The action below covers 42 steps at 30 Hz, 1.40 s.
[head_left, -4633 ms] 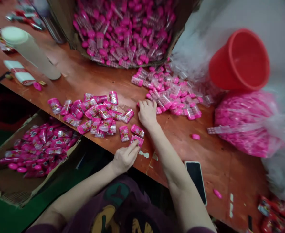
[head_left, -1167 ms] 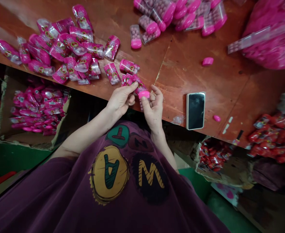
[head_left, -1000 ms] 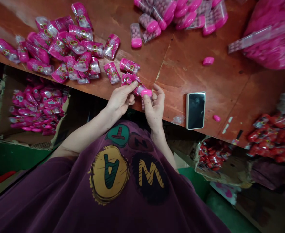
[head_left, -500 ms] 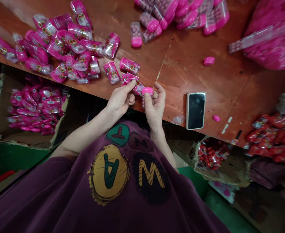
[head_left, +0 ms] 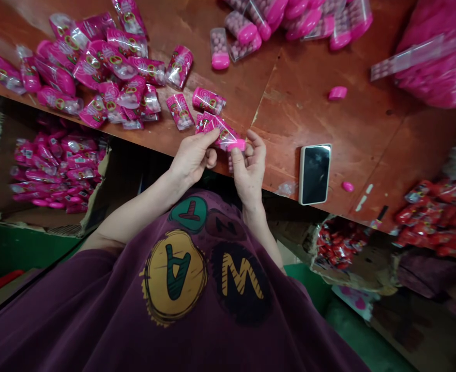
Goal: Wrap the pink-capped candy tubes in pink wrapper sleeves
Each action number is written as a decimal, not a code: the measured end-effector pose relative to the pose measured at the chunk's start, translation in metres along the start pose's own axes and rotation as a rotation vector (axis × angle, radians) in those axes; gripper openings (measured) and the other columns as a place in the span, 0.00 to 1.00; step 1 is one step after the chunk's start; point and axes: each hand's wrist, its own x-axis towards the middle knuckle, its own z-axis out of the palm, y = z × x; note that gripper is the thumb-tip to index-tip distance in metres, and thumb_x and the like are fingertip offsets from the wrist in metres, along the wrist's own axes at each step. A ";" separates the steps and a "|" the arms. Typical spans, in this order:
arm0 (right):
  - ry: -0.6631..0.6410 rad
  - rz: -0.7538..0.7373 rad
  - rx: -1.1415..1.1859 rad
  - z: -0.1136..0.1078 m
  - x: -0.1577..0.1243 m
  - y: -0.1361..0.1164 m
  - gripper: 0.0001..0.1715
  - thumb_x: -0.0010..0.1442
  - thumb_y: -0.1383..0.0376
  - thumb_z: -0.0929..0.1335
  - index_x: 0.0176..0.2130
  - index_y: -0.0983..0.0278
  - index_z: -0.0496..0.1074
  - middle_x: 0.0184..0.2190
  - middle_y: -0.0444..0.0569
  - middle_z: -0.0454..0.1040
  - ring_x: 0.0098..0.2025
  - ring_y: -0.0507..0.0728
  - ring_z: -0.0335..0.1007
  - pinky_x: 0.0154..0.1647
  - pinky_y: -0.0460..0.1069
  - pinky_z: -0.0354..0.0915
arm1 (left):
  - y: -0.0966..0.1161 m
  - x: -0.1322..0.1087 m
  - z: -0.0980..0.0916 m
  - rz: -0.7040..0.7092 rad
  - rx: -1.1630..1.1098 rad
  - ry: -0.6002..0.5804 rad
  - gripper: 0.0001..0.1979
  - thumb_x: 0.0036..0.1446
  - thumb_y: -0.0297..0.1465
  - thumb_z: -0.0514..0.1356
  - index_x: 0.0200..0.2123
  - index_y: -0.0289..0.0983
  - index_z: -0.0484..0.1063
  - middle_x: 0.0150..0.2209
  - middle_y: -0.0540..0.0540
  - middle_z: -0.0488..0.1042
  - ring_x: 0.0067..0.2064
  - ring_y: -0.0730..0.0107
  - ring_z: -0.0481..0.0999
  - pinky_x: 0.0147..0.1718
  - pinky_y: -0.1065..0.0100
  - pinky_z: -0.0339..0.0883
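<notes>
In the head view, my left hand (head_left: 191, 157) pinches a pink printed plastic sleeve (head_left: 223, 133) between thumb and fingers at the table's front edge. My right hand (head_left: 250, 173) is closed around a small clear candy bottle with a pink cap (head_left: 236, 145). Pink balls show below the cap, though fingers hide much of the bottle. The sleeve's right end meets the cap; whether it goes over it I cannot tell. Just beyond my left hand lie a sleeved bottle (head_left: 208, 100) and another sleeved bottle (head_left: 180, 111).
A heap of sleeved bottles (head_left: 107, 67) covers the table's left; unsleeved bottles (head_left: 247, 31) lie at the back. To the right are a phone (head_left: 315, 174), a loose pink cap (head_left: 337, 93) and a big pink bag (head_left: 437, 62). Cardboard boxes (head_left: 49, 214) stand below the edge.
The sleeve has moved right and now reaches the bottle's cap, lying flatter and more stretched out. Both hands stay almost in place. The view has shifted slightly.
</notes>
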 end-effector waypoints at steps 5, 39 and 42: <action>-0.052 0.036 -0.002 0.002 -0.003 -0.002 0.40 0.64 0.35 0.69 0.66 0.45 0.57 0.46 0.47 0.75 0.44 0.58 0.77 0.40 0.55 0.77 | -0.007 0.000 -0.002 0.013 0.020 -0.038 0.23 0.62 0.44 0.71 0.24 0.37 0.68 0.14 0.56 0.65 0.14 0.83 0.61 0.17 0.74 0.52; -0.215 0.052 0.034 -0.007 -0.001 0.014 0.31 0.73 0.41 0.62 0.68 0.48 0.57 0.43 0.46 0.73 0.31 0.52 0.72 0.28 0.50 0.74 | -0.017 -0.006 -0.002 -0.061 -0.013 -0.244 0.21 0.67 0.43 0.67 0.28 0.35 0.71 0.17 0.56 0.68 0.15 0.83 0.64 0.17 0.76 0.56; -0.279 0.054 0.035 -0.015 0.000 0.009 0.31 0.72 0.42 0.66 0.66 0.49 0.61 0.44 0.46 0.75 0.31 0.52 0.72 0.32 0.51 0.77 | -0.013 -0.006 -0.005 -0.001 0.042 -0.292 0.23 0.67 0.43 0.67 0.24 0.36 0.70 0.13 0.56 0.63 0.15 0.80 0.66 0.18 0.75 0.59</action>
